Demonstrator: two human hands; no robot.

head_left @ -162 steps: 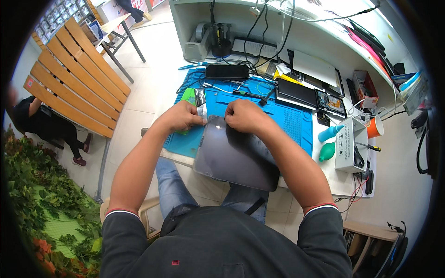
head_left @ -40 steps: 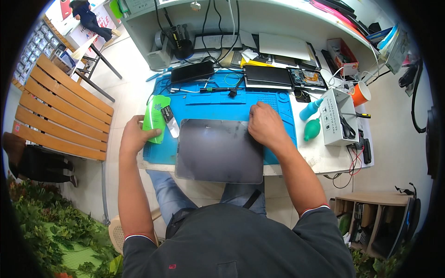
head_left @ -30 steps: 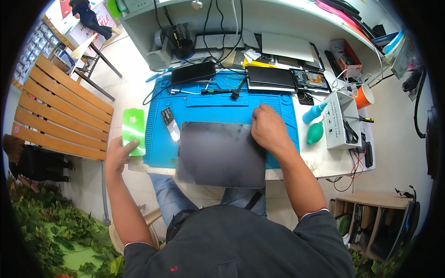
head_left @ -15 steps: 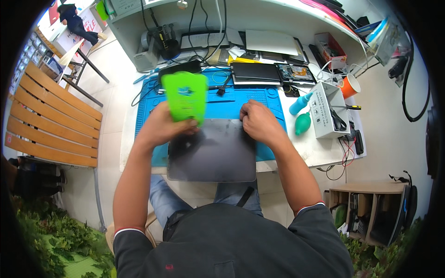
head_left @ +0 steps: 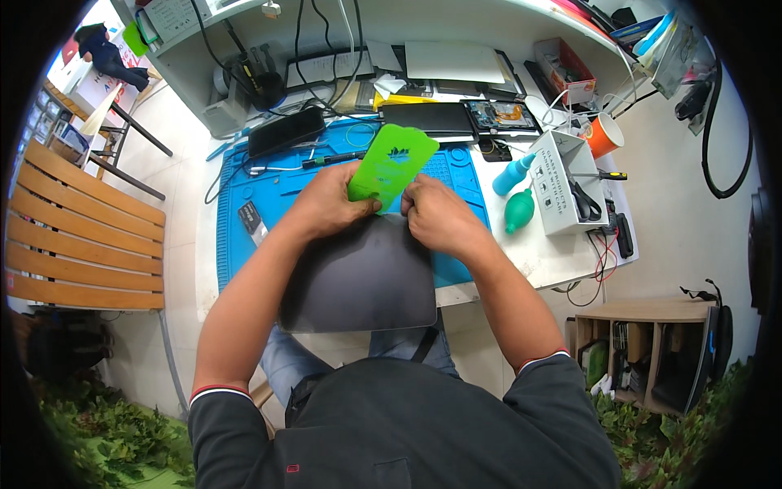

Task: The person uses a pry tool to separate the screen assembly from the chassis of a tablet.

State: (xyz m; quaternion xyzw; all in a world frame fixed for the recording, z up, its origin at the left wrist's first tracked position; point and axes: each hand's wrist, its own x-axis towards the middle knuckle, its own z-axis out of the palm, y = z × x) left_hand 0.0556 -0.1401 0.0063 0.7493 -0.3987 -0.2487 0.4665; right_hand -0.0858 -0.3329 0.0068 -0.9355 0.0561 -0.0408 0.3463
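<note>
A bright green flat card with rounded corners (head_left: 395,159) is pinched between the thumb and fingers of my left hand (head_left: 330,204). It stands tilted above the far edge of a dark, glossy tablet-like panel (head_left: 358,281). That panel juts out over the table's near edge, above my lap. My right hand (head_left: 440,213) is closed at the panel's far right corner, close beside the card. Its curled fingertips are partly hidden, so whether they grip the panel's edge or something small cannot be made out. Beneath both hands lies a blue work mat (head_left: 236,265).
A black phone (head_left: 287,132) and thin tools lie on the mat's far part. Behind are a black slab (head_left: 428,121) and an opened device (head_left: 501,118). To the right stand a teal bottle (head_left: 513,174), a green air blower (head_left: 519,212), a white box (head_left: 562,183) and an orange cup (head_left: 604,135).
My left hand has brought the green card rightward, beside my right hand, and tilted it. The dark panel has turned slightly. A small dark packet on the mat now shows left of my left forearm.
</note>
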